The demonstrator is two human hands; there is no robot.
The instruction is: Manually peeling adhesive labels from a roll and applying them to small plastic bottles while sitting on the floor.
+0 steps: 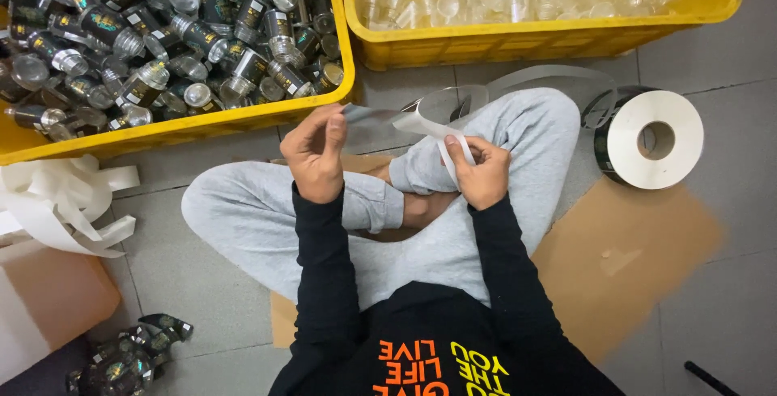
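You sat cross-legged on a sheet of brown cardboard (631,258), and your left hand (314,153) pinched a dark, glossy label (368,113) between thumb and fingertips, just below the labelled-jar crate; your right hand (479,171) was closed around the white backing strip (429,130), which ran up toward one o'clock and on to the label roll (651,138) standing on edge at three o'clock on the floor. To my eye you were peeling; the thing to do was draw the label off at a low angle, keep the strip taut with the right hand, and touch only the label's edge, so the sticky face stayed clean and flat.

The liner looked thin, smooth and springy, curling in a loop over your knee; the roll was a thick white disc with a hollow core. At eleven o'clock a yellow plastic crate (202,126) held small clear jars with dark wraps; at one o'clock a second yellow crate (518,40) held bare, clear ones. A heap of spent white liner (61,202) lay limp at nine o'clock.
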